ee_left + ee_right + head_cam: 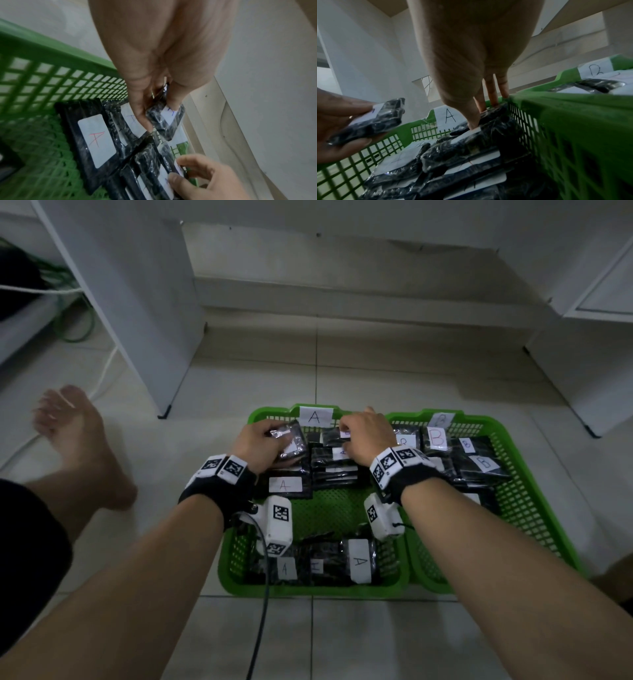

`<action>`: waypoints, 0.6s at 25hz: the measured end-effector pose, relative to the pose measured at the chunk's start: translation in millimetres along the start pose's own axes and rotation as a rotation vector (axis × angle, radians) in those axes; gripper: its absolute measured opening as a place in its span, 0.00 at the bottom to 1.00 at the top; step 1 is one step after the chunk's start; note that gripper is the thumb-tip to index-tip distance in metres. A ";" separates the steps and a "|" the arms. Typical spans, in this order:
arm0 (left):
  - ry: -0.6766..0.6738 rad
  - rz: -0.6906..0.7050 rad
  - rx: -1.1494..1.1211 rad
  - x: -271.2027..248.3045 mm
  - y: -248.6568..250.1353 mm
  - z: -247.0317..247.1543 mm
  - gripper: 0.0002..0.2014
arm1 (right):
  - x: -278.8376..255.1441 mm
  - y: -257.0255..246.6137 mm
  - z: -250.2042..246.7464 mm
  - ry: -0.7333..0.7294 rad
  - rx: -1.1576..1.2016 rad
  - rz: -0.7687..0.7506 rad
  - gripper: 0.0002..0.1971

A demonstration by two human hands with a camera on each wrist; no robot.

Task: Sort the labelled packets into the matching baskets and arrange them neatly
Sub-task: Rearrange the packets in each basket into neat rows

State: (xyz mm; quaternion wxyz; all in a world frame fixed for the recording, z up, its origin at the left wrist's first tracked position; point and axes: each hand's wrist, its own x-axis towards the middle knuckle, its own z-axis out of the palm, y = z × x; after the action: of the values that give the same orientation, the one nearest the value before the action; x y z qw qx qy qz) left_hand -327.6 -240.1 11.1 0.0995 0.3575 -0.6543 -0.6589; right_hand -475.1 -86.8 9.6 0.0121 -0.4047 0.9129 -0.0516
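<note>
Two green baskets stand side by side on the tiled floor: basket A (274,414) on the left with a paper tag "A" (315,416), and basket B (520,460) on the right with a tag "B" (442,419). My left hand (274,440) holds a black wrapped packet (291,445) between thumb and fingers above the far left of basket A; its white label (169,115) shows an A. My right hand (346,433) pinches the far edge of the top packet (489,121) on the stack (337,467) at basket A's far right. Other A packets (285,484) lie flat beside it.
More A packets (358,561) lie along basket A's near wall. Basket B holds several B packets (483,463). A bare foot (78,440) rests on the floor at the left. White furniture legs (164,405) stand behind, and a black cable (260,611) hangs from my left wrist.
</note>
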 end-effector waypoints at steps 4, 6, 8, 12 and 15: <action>-0.064 -0.130 -0.294 -4.0 9.9 5.2 0.21 | 1.8 -2.1 2.6 0.006 0.031 0.047 0.09; -0.052 -0.100 -0.295 -6.8 10.4 5.7 0.20 | -1.4 -4.2 -2.7 0.010 0.120 0.027 0.16; 0.005 -0.089 -0.284 -8.4 9.6 6.1 0.18 | -8.9 -11.6 -12.1 0.010 0.291 -0.028 0.25; 0.044 -0.006 -0.025 1.3 8.8 3.4 0.19 | -25.7 -34.5 -25.7 -0.006 0.383 -0.230 0.41; 0.044 0.030 0.084 5.4 1.9 -1.4 0.12 | -27.3 -42.3 -24.1 -0.024 0.315 -0.297 0.34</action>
State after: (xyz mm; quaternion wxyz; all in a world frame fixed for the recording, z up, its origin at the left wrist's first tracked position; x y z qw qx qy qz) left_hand -331.3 -244.6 11.2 0.1088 0.3660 -0.6841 -0.6214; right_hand -427.1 -92.8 37.4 0.0785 -0.5284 0.8238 -0.1897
